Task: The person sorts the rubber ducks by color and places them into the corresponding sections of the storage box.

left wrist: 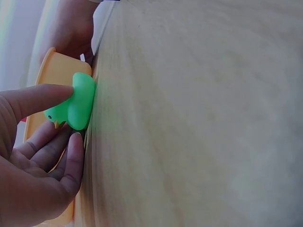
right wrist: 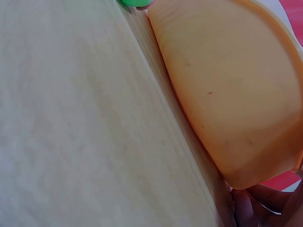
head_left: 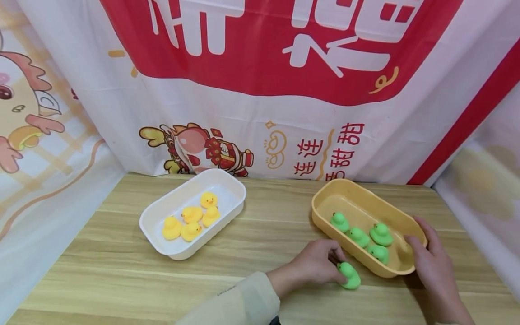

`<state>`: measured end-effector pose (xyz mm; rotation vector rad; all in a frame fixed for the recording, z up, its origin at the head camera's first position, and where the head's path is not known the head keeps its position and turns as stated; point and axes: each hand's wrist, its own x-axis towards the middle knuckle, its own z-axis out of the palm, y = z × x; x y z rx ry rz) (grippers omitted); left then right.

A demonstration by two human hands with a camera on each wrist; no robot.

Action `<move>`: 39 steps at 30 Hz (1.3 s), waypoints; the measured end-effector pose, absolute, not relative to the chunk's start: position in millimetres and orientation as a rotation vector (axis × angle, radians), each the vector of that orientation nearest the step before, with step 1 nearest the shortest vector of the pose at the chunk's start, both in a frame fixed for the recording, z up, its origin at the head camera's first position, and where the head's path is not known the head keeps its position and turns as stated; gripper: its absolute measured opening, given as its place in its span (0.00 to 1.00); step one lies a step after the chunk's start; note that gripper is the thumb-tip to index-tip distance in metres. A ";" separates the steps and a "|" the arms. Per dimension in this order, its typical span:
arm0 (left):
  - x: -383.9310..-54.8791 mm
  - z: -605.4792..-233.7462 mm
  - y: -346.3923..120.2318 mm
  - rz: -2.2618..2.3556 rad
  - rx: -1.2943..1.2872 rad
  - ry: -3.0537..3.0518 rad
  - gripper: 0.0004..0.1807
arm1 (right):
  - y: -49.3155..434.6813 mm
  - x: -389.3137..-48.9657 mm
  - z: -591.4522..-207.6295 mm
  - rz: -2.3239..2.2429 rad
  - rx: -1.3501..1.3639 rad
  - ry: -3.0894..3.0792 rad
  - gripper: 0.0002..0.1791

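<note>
My left hand [head_left: 314, 264] pinches a green toy duck [head_left: 350, 276] low over the table, just in front of the orange bin. In the left wrist view the thumb lies on one side of the green duck [left wrist: 83, 101], with the fingers curled at its other side. My right hand [head_left: 434, 262] grips the near right end of the orange bin [head_left: 345, 187], its thumb over the rim. Inside that bin sit several green toy ducks [head_left: 381, 234]. The right wrist view shows the bin's outer wall [right wrist: 227, 94] close up, with fingertips [right wrist: 244, 208] at its bottom corner.
On the left of the wooden table [head_left: 264, 225] stands a white bin [head_left: 156, 241] holding several yellow toy ducks [head_left: 191, 214]. A printed red and white cloth [head_left: 252, 108] hangs along the table's back edge, and more cloth flanks both sides.
</note>
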<state>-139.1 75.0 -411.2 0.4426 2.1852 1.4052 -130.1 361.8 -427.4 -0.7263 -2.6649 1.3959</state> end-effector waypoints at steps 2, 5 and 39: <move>-139.2 -411.2 75.0 1.402 0.441 2.186 0.16 | 361.9 -130.1 -427.5 1.395 -0.726 -2.664 0.36; -139.6 -411.4 75.0 1.400 0.444 2.182 0.16 | 362.3 -129.9 -427.7 1.403 -0.720 -2.662 0.37; -139.5 -416.3 74.9 1.442 0.455 2.159 0.16 | 362.0 -129.8 -426.0 1.424 -0.736 -2.663 0.37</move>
